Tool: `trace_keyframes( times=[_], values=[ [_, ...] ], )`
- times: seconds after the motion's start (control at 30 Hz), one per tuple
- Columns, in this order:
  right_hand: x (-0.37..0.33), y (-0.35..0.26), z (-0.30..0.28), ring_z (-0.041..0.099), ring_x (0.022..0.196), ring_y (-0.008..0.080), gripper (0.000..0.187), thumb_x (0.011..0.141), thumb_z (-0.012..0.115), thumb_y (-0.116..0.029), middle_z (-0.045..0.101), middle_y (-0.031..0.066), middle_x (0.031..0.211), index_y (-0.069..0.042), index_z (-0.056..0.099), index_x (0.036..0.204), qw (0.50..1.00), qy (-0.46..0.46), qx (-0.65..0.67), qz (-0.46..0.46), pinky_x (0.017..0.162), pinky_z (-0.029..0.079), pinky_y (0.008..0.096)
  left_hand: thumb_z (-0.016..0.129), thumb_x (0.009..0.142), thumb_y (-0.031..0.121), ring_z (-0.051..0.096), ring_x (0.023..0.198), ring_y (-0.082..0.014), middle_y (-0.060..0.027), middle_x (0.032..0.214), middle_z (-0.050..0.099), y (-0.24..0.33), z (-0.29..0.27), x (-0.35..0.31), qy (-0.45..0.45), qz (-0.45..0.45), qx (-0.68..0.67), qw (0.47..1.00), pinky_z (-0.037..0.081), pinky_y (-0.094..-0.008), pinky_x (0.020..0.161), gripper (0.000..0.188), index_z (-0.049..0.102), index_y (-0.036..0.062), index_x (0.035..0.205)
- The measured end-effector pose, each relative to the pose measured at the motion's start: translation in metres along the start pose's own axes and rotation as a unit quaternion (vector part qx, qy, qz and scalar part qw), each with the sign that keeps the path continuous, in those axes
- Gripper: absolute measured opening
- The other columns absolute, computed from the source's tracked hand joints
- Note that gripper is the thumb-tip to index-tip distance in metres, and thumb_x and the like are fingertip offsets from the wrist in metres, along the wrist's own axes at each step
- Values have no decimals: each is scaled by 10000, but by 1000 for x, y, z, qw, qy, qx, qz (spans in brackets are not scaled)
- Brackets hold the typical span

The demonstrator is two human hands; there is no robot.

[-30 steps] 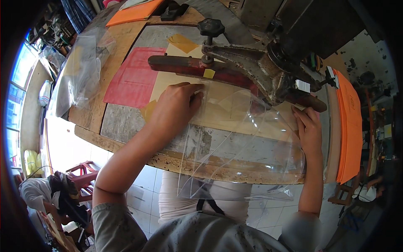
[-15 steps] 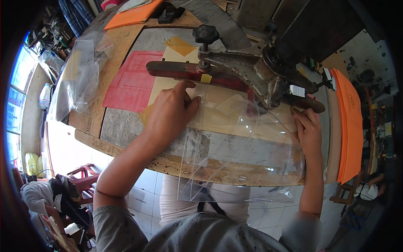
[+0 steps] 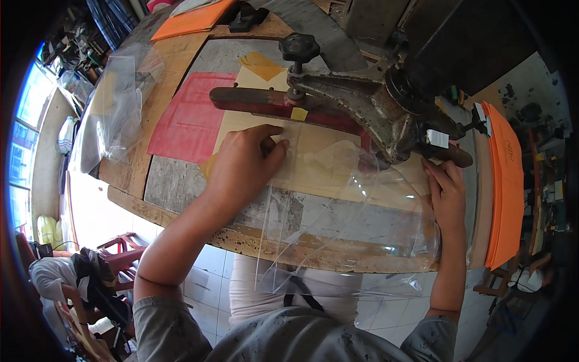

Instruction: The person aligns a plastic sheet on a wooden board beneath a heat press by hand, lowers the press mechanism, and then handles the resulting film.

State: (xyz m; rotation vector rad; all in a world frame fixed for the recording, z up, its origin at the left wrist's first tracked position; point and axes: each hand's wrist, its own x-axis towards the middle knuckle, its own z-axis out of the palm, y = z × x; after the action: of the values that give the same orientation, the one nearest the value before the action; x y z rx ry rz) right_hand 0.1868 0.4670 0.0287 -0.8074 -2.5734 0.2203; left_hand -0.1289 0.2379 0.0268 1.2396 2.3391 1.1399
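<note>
A clear plastic sheet (image 3: 344,235) spreads between my hands and drapes over the table's front edge toward my lap. On its left, my left hand (image 3: 246,160) has thumb and forefinger curled together at the sheet's edge, just in front of a long dark bar (image 3: 250,98) belonging to a heavy metal press (image 3: 356,96). At the far right corner, my right hand (image 3: 447,190) pinches the sheet near the right end of that bar. Beneath the plastic lies a pale yellow sheet (image 3: 235,127) on the grey work surface (image 3: 175,184).
A red sheet (image 3: 187,117) lies left of the press. More clear plastic pieces (image 3: 114,114) hang at the table's left edge. Orange stacks (image 3: 505,187) stand at the right and lie (image 3: 190,21) at the far left. Another person (image 3: 60,280) is at lower left, beside a red stool (image 3: 120,259).
My left hand's fingers have come slightly toward me, away from the bar. The right hand keeps its pinch at the corner, with the plastic shifting slightly.
</note>
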Motion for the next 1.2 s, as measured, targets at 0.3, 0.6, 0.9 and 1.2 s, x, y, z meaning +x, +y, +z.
trace_keyframes(
  times=[0.3,0.6,0.9,1.2],
  values=[
    [1,0,3,607,868,249,275,930,682,4,605,96,954,-62,757,1186,1000,0,3,4,739,514,373,689,937,153,622,607,-154,-102,723,682,-3,1,0,0,5,8,1000,489,-330,597,266,710,-39,1120],
    [1,0,2,582,867,253,278,926,687,11,592,97,934,-57,758,1187,1000,5,0,-4,740,499,370,675,940,158,646,636,-183,-119,749,695,-4,0,1,1,14,17,1000,498,-339,623,274,707,-40,1127],
    [1,0,2,597,874,251,269,927,687,9,597,98,935,-53,759,1178,1000,5,-6,4,768,501,374,671,939,147,628,627,-182,-120,735,679,-5,0,1,0,13,2,1000,487,-347,613,249,708,-38,1101],
    [2,1,3,606,765,244,270,941,685,-25,568,108,894,-64,751,1200,1000,13,-10,-15,709,497,383,676,943,148,611,613,-170,-118,725,680,-3,-2,2,0,6,1,1000,483,-349,611,247,712,-37,1102]
  ],
)
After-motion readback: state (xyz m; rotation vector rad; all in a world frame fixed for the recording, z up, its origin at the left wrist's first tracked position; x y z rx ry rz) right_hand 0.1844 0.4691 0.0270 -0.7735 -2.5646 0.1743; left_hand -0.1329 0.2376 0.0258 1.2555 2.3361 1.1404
